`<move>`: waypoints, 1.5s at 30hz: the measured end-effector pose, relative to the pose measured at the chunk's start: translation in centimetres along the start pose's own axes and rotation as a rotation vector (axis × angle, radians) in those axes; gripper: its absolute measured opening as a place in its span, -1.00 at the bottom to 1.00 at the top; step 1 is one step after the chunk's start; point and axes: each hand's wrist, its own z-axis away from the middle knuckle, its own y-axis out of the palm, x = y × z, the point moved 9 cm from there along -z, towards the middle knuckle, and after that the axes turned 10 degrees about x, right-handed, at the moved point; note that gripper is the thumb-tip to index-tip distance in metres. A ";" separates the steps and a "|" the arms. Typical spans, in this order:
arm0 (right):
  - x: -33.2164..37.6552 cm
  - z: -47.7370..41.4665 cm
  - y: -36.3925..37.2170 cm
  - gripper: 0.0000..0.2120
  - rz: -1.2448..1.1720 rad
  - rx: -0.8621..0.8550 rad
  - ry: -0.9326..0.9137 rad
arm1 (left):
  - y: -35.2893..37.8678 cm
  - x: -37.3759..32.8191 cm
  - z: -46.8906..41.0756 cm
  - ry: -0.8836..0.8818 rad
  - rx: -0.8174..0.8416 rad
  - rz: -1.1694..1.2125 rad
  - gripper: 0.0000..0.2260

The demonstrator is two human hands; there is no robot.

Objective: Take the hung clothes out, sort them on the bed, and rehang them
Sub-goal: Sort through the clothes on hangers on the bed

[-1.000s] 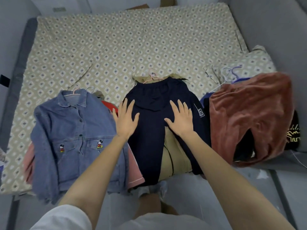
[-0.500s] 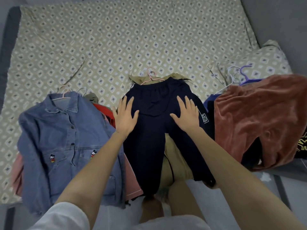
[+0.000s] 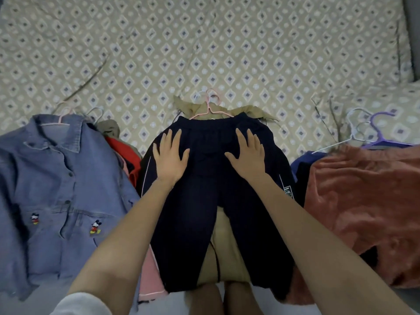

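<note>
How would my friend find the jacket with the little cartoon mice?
Look at the bed with the diamond-patterned beige cover. Three piles lie along its near edge; take the left one. On top is the blue denim jacket, the only garment with buttons and two mouse patches.

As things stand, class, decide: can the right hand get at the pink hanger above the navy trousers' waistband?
Probably yes. The right hand lies flat on the navy trousers just below the waistband. The pink hanger has its hook uncovered on the bedspread just beyond, with nothing between.
</note>
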 end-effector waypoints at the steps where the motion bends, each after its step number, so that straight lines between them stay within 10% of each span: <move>1: -0.4 -1.2 0.2 -0.28 0.008 0.003 -0.004 | 0.7 0.0 -0.9 -0.010 0.007 -0.002 -0.47; 24: -1.5 -12.8 0.7 -0.36 0.213 -0.167 -0.029 | 3.9 2.9 -8.5 -0.128 -0.181 0.126 -0.47; 35: -2.0 2.6 -5.9 -0.55 0.065 -0.221 -0.100 | -4.3 -6.4 6.1 0.130 -0.159 0.095 -0.71; 45: 1.6 24.0 -8.2 -0.46 0.033 -0.276 -0.273 | -9.1 -6.2 26.1 0.025 -0.305 0.374 -0.76</move>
